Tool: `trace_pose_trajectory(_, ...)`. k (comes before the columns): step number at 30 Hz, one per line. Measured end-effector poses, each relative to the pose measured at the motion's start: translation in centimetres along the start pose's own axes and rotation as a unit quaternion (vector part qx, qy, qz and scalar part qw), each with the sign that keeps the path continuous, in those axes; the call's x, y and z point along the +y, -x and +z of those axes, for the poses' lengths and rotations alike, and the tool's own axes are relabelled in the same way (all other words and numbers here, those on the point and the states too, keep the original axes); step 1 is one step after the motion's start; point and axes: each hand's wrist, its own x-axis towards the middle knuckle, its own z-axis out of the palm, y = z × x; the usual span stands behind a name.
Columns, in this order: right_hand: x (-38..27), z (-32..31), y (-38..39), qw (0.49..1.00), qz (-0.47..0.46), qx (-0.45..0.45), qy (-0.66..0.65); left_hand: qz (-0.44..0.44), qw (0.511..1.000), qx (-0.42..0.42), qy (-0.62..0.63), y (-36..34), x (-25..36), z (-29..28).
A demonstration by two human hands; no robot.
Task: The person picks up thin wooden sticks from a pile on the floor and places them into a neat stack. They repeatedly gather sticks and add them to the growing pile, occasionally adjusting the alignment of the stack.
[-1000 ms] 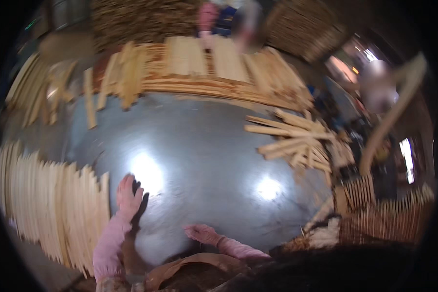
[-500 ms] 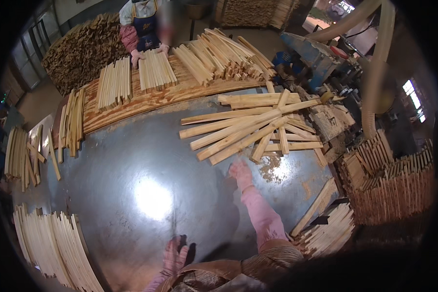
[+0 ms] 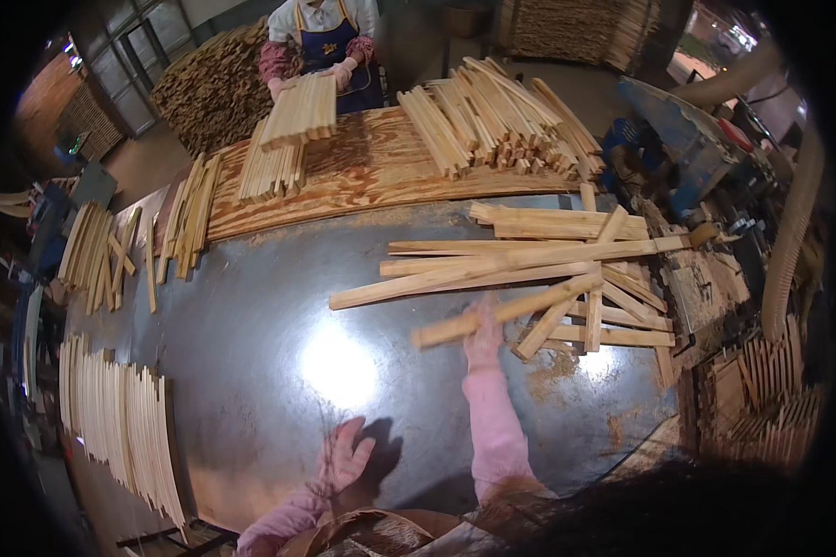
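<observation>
Head view, lower centre: I see the left hand point(image 3: 346, 455) empty, fingers loosely parted, over the grey table point(image 3: 251, 371). Farther up, at centre, the right hand point(image 3: 483, 339) has its fingers closed around a wooden strip point(image 3: 443, 331), beside the loose pile point(image 3: 567, 223). Upper centre, a co-worker point(image 3: 330, 42) holds pale slats point(image 3: 302, 108).

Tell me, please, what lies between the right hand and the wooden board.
Between the right hand and wooden board, the head view shows wooden sticks on the grey tabletop.

Room across tabletop point(image 3: 251, 343) middle; crossed slats point(image 3: 529, 257) block right, slat row point(image 3: 125, 422) left.
</observation>
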Motion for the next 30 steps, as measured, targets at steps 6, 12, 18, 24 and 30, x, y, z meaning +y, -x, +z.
trace_pose_trajectory(6, -1.2, -1.3, 20.9, 0.716, 0.149, -0.225, 0.644, -0.07, 0.974, -0.185, 0.106, -7.6, 6.2, 0.5)
trace_pose_trajectory(12, -9.1, 12.7, 5.8, 0.521, 0.05, -0.363, 0.771, -0.205, 0.938, -0.21, 0.183, -2.9, -2.0, 2.1)
trace_pose_trajectory(18, -11.4, 13.2, -13.7, 0.239, -0.229, -0.232, 0.915, -0.368, 0.912, -0.134, 0.118, -2.9, -2.0, -0.3)
trace_pose_trajectory(24, -3.0, 10.2, -4.3, 0.267, -0.09, -0.198, 0.939, -0.204, 0.972, -0.029, 0.11, -0.4, -9.3, 3.8)
trace_pose_trajectory(30, 2.2, 7.4, 14.8, 0.29, -0.08, -0.248, 0.921, -0.268, 0.962, 0.024, 0.044, -0.5, -9.8, -1.2)
